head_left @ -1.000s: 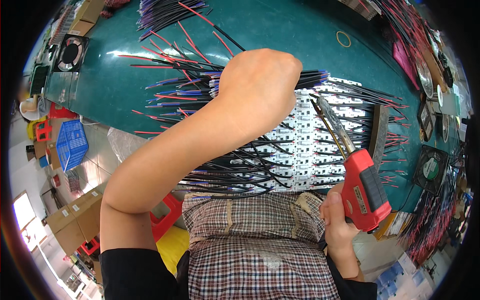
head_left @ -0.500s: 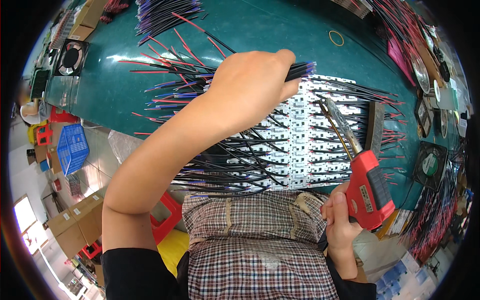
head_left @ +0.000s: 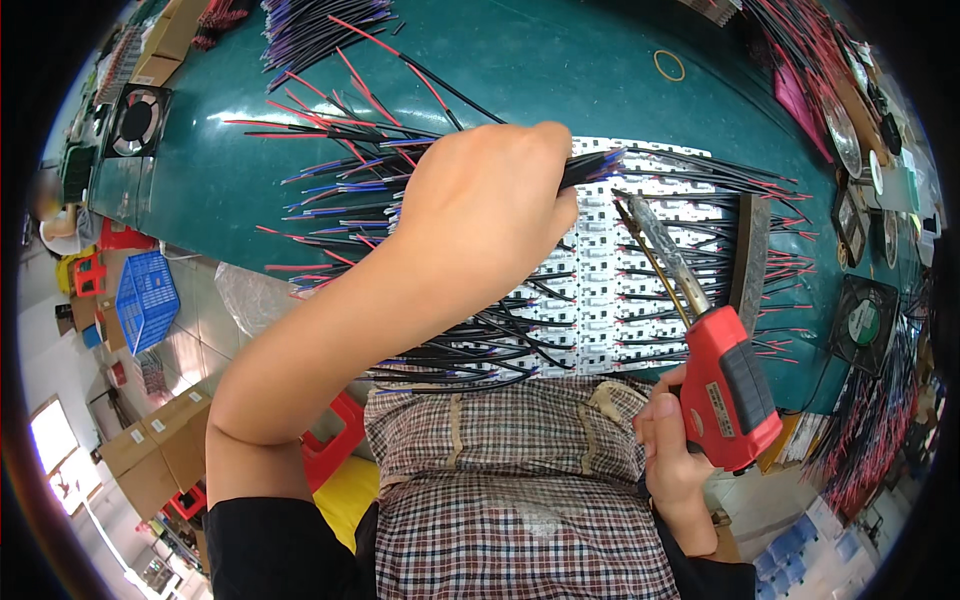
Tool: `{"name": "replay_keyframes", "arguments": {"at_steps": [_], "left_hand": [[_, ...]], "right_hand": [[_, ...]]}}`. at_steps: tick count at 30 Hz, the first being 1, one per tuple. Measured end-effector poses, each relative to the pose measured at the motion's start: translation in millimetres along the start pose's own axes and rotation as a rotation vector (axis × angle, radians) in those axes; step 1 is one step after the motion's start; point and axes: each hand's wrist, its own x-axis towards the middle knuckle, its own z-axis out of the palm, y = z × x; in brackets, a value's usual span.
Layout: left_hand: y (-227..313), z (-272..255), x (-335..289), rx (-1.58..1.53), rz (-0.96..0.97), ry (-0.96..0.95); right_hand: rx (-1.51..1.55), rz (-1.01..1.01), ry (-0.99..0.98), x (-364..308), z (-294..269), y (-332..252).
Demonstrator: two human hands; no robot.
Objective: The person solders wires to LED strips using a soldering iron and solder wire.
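Note:
My left hand (head_left: 490, 195) is closed round a bundle of black wires (head_left: 592, 168), whose blue-tinted ends poke out past the thumb. It is above the upper part of a panel of white circuit boards (head_left: 597, 260). My right hand (head_left: 675, 455) grips a red and black soldering gun (head_left: 725, 385). The gun's tip and thin brass-coloured feed tube point up-left at the boards, just below the bundle's ends; whether the tip touches a board I cannot tell. Rows of black wires (head_left: 500, 345) stick out from both sides of the panel. My left forearm hides part of them.
A dark metal bar (head_left: 749, 255) lies across the right-hand wires. More wires (head_left: 320, 35) are piled at the back left of the green table (head_left: 540, 60). Small fans (head_left: 140, 120) stand at both sides. A rubber band (head_left: 669, 66) lies at the back right.
My left hand has moved down and slightly left with the wire bundle. The soldering gun has shifted a little left, its tip now nearer the middle of the panel.

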Motion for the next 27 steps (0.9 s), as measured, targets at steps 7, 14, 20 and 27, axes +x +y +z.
{"name": "replay_keyframes", "arguments": {"at_steps": [7, 14, 20, 27], "left_hand": [[-0.4, 9.4, 0.2, 0.043, -0.001, 0.003], [-1.9, 13.1, 0.0, 0.045, 0.026, 0.030], [-0.2, 13.4, 0.3, 0.055, 0.018, 0.024], [1.2, 13.4, 1.1, 0.088, 0.021, 0.010]], "right_hand": [[0.083, 0.099, -0.021, -1.4, 6.4, 1.5], [0.059, 0.027, -0.112, 6.9, 8.5, 2.8], [0.083, 0.033, -0.076, 8.9, 13.6, 1.9], [-0.031, 0.203, -0.144, 6.2, 5.2, -0.9]]}}
